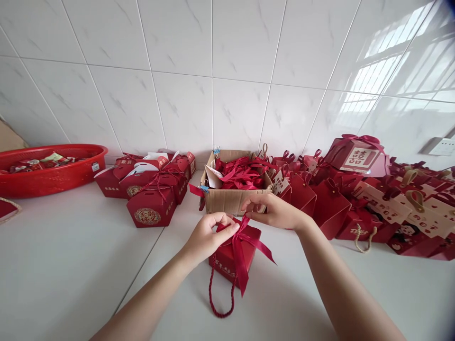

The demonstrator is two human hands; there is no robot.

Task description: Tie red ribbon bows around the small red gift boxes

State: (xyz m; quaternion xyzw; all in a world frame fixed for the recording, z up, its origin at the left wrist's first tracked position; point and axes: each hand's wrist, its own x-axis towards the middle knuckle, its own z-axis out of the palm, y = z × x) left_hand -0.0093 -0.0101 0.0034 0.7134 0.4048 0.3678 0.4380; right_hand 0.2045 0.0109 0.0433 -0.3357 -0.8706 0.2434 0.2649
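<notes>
A small red gift box [225, 263] with a twisted rope handle [222, 315] stands on the white table between my hands. On its top is a red satin ribbon [241, 265] tied in a bow, with two tails hanging over the front and right side. My left hand [215, 235] pinches the bow's left side between thumb and fingers. My right hand [266, 210] is closed on the ribbon's upper loop, fingertips together just above the knot. The far side of the box is hidden by my hands.
Behind the box stands a cardboard box [227, 201] full of red ribbons. Several red gift boxes [151, 208] sit to its left, beside a red plastic basket [53, 182] of wrapped items. Many finished-looking red boxes [330, 208] crowd the right, against the tiled wall.
</notes>
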